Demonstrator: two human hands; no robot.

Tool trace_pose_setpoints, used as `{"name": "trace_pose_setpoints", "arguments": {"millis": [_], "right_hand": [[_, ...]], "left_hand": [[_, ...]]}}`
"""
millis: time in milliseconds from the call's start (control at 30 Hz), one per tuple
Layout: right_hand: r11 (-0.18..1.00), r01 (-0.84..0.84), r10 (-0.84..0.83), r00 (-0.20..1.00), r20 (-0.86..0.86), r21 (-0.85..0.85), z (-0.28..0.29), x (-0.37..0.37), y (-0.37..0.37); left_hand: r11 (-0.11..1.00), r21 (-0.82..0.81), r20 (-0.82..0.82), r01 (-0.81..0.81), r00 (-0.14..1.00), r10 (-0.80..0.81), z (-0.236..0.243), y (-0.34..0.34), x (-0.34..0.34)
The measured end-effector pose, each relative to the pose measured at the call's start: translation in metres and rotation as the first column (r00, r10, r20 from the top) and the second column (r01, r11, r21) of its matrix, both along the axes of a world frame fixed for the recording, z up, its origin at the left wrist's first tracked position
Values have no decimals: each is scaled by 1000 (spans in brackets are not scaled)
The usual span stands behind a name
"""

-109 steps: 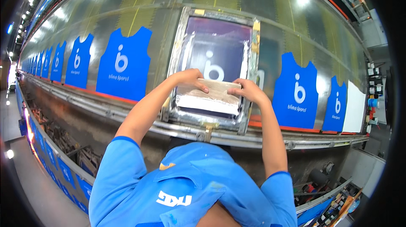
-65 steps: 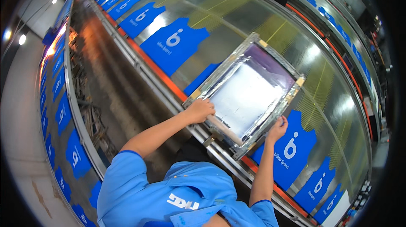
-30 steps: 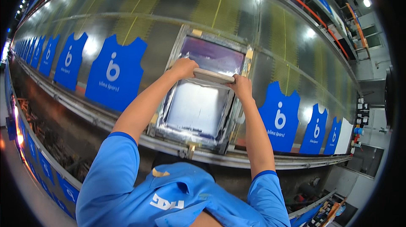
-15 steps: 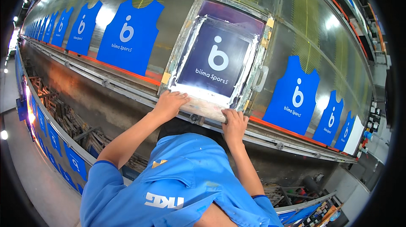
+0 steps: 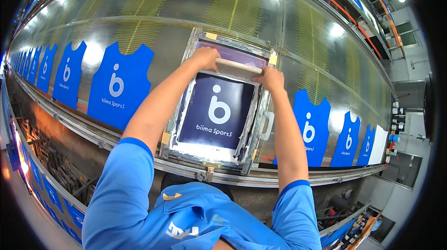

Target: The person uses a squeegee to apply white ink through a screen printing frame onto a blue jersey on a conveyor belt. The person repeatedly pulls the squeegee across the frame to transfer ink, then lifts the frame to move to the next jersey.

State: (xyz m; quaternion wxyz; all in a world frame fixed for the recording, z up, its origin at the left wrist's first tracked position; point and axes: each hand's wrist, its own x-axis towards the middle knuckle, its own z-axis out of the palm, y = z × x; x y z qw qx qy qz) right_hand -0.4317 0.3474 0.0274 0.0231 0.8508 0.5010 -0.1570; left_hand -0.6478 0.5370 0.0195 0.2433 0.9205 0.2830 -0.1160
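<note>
A squeegee [image 5: 240, 66] with a pale wooden grip lies crosswise over the far part of a printing screen. My left hand [image 5: 205, 59] is closed around its left end, and my right hand [image 5: 271, 78] grips the right end. The screen's rectangular frame [image 5: 235, 41] rests on the long table, with bits of yellow tape at its corners. Its dark mesh [image 5: 195, 110] shows a white round logo and lettering. White ink [image 5: 209, 151] coats the near end and smears along the sides. The squeegee's lower edge is partly hidden.
Blue sleeveless vests with white prints line the table [image 5: 181, 7] on both sides, the nearest being a left vest [image 5: 104, 103] and a right vest [image 5: 321, 110]. A metal handle [image 5: 267, 126] juts from the frame's right side. A metal rail [image 5: 270, 182] runs along the near edge.
Both hands have pushed the squeegee from the near end of the screen to its far end, still holding it. My view has shifted, and my arms now stretch out over the table.
</note>
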Motion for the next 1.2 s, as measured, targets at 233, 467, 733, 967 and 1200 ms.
{"name": "trace_pose_setpoints", "arguments": {"millis": [233,467,733,967,1200], "right_hand": [[992,-7,7,1000,5,126,-29,-95,-115],[931,-2,44,993,-108,366,-18,-204,-231],[961,-30,21,999,33,275,-15,-102,-117],[971,58,-65,998,23,231,-16,-3,-4],[962,174,-157,983,-92,210,-28,-47,-53]], "left_hand": [[999,23,68,-30,997,28,-12,-112,-97],[998,53,147,-20,989,12,-12,-234,-214],[998,5,37,-55,998,55,-4,-114,-104],[997,71,88,32,995,-39,-13,10,5],[995,92,70,26,997,-33,-22,-44,-41]]}}
